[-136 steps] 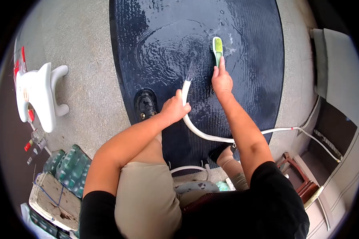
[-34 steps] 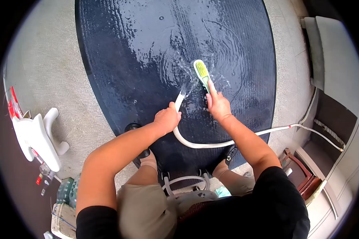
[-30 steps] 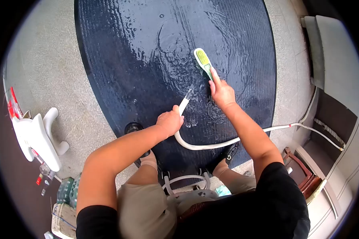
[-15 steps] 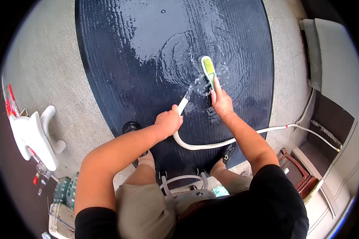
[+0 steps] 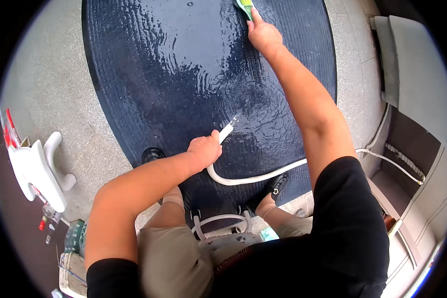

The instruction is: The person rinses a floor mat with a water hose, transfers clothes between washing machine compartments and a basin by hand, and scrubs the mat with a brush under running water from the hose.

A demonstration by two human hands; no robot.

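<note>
Water runs from the end of a white hose, which my left hand grips just behind its tip. The stream lands on a dark ribbed mat, wet and shiny over much of its surface. Far out at the top edge of the view, my right hand is wrapped round the handle of a green and white brush. Its head is partly cut off by the frame edge, and the bristles face down, hidden. The hose passes under my right arm.
On the left stands a white plastic stool, with bottles below it. Green packs and a tied foam box lie lower left. At right are grey panels and a wooden piece. My shoes rest on the mat.
My right hand has moved the brush far forward, away from the hose, with the arm now stretched out. My left hand and the hose tip have shifted only slightly.
</note>
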